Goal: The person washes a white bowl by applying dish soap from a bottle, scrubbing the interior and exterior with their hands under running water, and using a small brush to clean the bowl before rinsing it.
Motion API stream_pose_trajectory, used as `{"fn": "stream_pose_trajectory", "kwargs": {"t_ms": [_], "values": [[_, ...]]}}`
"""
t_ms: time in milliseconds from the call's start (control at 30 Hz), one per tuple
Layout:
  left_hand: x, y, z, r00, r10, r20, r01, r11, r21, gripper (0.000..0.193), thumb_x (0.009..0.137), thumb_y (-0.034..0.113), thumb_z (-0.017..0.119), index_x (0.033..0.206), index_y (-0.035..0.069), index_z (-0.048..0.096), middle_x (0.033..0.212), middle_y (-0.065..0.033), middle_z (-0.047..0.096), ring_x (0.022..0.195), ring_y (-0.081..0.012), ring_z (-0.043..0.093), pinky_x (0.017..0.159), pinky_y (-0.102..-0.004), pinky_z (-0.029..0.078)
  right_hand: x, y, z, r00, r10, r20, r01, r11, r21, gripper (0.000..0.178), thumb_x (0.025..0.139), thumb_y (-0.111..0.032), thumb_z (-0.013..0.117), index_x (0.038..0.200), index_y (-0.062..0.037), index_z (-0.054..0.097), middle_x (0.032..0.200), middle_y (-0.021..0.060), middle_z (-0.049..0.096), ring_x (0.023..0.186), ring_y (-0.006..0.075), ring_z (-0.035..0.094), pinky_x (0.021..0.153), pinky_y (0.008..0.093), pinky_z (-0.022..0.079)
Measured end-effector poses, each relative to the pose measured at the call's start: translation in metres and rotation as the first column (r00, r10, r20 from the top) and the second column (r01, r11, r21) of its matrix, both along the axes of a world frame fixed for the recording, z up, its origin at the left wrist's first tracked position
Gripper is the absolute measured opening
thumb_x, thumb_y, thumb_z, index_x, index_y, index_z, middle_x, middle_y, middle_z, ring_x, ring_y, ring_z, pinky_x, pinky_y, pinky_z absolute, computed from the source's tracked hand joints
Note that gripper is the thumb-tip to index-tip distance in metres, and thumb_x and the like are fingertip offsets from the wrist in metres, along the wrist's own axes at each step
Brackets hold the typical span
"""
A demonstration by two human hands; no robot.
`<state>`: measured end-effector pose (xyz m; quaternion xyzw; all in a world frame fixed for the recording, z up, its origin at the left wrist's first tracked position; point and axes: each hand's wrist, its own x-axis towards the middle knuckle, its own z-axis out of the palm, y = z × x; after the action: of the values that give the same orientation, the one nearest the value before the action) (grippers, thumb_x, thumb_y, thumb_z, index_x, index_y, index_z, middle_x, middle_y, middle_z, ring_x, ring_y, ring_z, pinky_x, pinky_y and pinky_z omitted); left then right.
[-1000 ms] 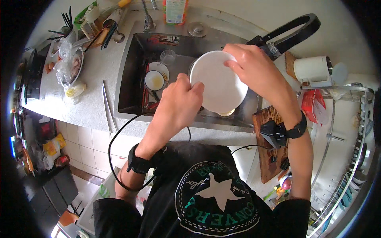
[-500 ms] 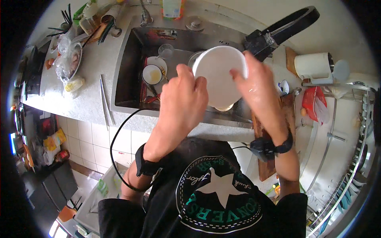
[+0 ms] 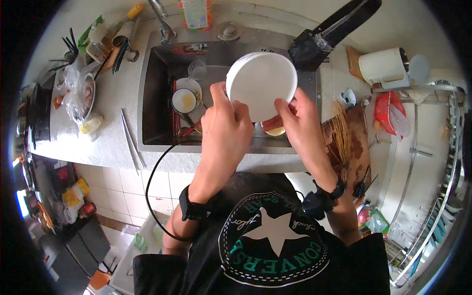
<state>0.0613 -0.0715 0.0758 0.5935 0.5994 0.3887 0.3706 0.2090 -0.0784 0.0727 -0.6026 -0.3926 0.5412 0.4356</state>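
Speckled grey countertop point(image 3: 105, 118) (white wall tiles point(image 3: 147, 184) below) around steel sink point(image 3: 157, 98).

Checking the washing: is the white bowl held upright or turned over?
Turned over: the white bowl shows its flat underside, gripped by both hands above the sink.

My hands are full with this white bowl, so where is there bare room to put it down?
Both hands hold the white bowl over the sink. Bare counter lies left of the sink, beside the chopsticks. The sink's left end, with a cup, is crowded, as is the far-left corner.
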Motion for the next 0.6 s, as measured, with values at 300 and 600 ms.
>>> {"fn": "stream_pose_trajectory", "kwargs": {"t_ms": [300, 600], "values": [[-0.02, 0.042, 0.023, 0.826, -0.016, -0.564, 0.174, 0.958, 0.229, 0.025, 0.078, 0.008, 0.058, 0.102, 0.002, 0.056, 0.068, -0.0213, 0.06, 0.067, -0.0405, 0.06, 0.059, -0.0459, 0.047, -0.001, 0.018, -0.004, 0.682, -0.265, 0.682, -0.247, 0.794, 0.555, 0.014, 0.091, -0.008, 0.05, 0.103, -0.0006, 0.051, 0.075, 0.0196, 0.063, 0.064, 0.0332, 0.064, 0.052, 0.0383, 0.051], [0.01, 0.035, -0.017, 0.997, 0.043, -0.066, -0.04, 0.998, 0.047, 0.038, 0.073, 0.004, 0.059, 0.109, 0.001, 0.048, 0.079, -0.0221, 0.061, 0.07, -0.0398, 0.061, 0.057, -0.0443, 0.048, 0.004, 0.016, -0.027, 0.905, -0.185, 0.382, 0.069, 0.952, 0.299, 0.019, 0.095, -0.017, 0.048, 0.1, 0.0013, 0.053, 0.071, 0.0129, 0.064, 0.056, 0.0185, 0.066, 0.051, 0.028, 0.05]]}}
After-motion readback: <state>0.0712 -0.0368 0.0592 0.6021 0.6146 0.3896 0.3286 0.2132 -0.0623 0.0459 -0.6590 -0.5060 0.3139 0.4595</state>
